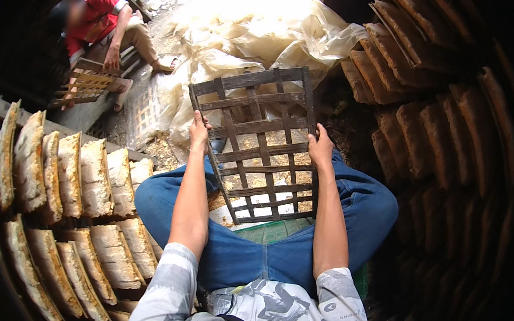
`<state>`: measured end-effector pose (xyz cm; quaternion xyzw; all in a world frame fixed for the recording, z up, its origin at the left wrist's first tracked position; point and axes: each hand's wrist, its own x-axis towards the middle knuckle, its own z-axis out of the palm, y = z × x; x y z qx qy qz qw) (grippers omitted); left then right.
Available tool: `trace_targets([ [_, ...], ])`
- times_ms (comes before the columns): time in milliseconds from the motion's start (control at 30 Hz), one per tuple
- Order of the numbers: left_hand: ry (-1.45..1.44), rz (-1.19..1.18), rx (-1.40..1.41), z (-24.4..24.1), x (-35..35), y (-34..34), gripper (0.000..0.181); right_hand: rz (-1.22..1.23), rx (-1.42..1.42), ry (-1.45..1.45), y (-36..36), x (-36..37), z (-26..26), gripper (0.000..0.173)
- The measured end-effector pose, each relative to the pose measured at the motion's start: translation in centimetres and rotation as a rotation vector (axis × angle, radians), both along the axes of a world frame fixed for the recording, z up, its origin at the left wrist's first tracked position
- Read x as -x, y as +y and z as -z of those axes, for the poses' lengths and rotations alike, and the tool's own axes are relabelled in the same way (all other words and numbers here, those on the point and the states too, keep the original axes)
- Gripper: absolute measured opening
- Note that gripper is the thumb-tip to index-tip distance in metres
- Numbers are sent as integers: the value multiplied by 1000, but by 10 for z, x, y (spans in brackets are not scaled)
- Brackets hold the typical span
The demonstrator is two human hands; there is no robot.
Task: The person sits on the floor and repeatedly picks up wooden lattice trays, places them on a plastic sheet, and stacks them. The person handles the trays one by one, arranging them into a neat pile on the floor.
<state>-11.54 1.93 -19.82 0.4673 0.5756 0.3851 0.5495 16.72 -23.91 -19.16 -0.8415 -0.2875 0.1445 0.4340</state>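
Observation:
A dark woven lattice rack of flat slats (pixel 264 152), likely bamboo or wood, is held up in front of me above my lap. My left hand (pixel 199 131) grips its left side rail, thumb toward the lattice. On the opposite rail, my right hand (pixel 321 146) has hold at about the same height. The rack tilts, with its far end raised and its near end low between my knees. Through its gaps I see pale crumbs on the ground and a white surface (pixel 223 215). No loose material lies on the slats.
Rows of thick pale slabs (pixel 97 178) stand on shelves at left, with more slabs (pixel 428 139) stacked at right. Crumpled translucent plastic sheeting (pixel 263 43) lies ahead. A person in red (pixel 101 21) at upper left handles another lattice rack (pixel 89 82). Beneath me is a green seat (pixel 275 231).

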Motion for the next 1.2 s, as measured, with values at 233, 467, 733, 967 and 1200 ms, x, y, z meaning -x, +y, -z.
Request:
trace_targets([
  [233,501,102,-28,110,62,49,53,-214,450,23,-6,24,56,37],
  [467,858,401,310,176,44,-45,84,-144,698,125,-6,19,94,32],
  [733,973,604,407,215,24,-59,103,-166,922,205,9,-17,162,37],
  [967,1025,621,432,227,29,-82,109,-198,1020,257,24,-26,199,35],
  [1200,1045,601,457,236,31,-82,105,-149,1037,288,34,-22,204,32],
])
